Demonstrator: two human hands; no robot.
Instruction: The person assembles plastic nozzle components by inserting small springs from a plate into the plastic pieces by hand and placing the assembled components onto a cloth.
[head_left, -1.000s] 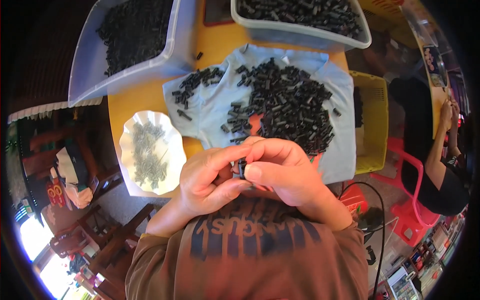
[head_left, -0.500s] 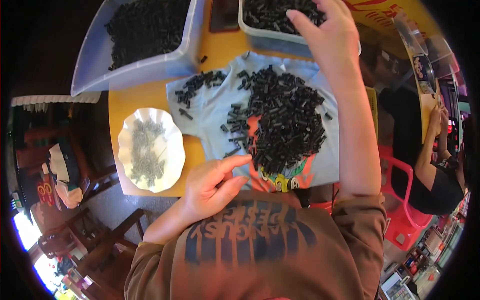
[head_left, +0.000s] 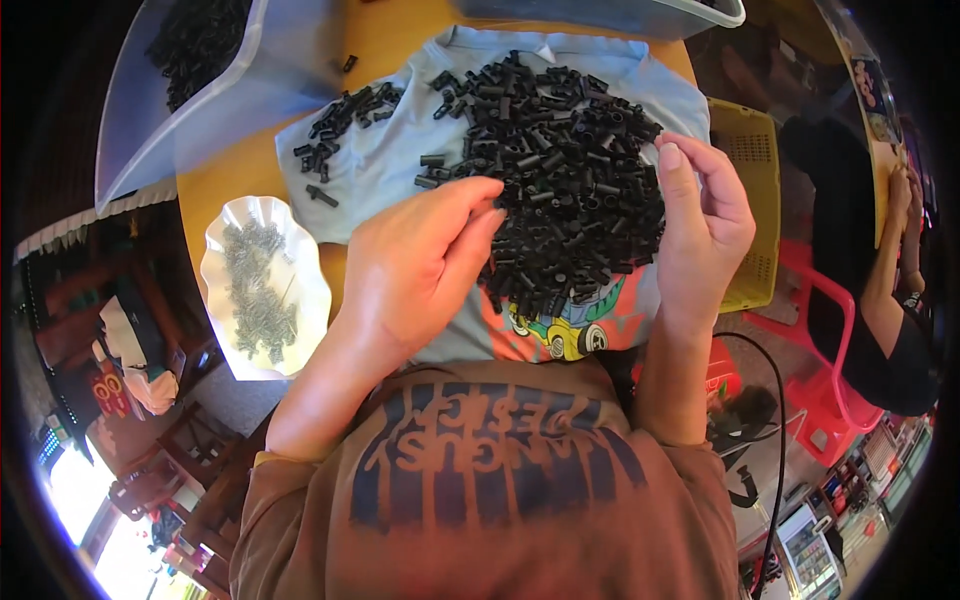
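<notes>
A broad heap of short black plastic tubes (head_left: 570, 180) lies on a light blue printed T-shirt (head_left: 440, 60) spread over the table. At the heap's left edge is my left hand (head_left: 415, 255), thumb and forefinger close together against the tubes. Whatever they pinch is lost against the black pieces. My right hand (head_left: 708, 205) is raised at the right edge, fingers curled in and thumb against forefinger. Anything small in that pinch cannot be made out. Left of my left hand, a white wavy-edged dish (head_left: 312, 290) holds many small metal springs (head_left: 260, 290).
A translucent bin (head_left: 270, 80) with more black pieces stands at the far left. Another plastic tub (head_left: 600, 12) is at the back. To the right are a yellow crate (head_left: 750, 200), a pink chair (head_left: 820, 290) and another person's arm (head_left: 885, 290).
My right hand has come back from the far tub to the heap's right edge. My left hand has moved forward to the tubes. The whole view has shifted.
</notes>
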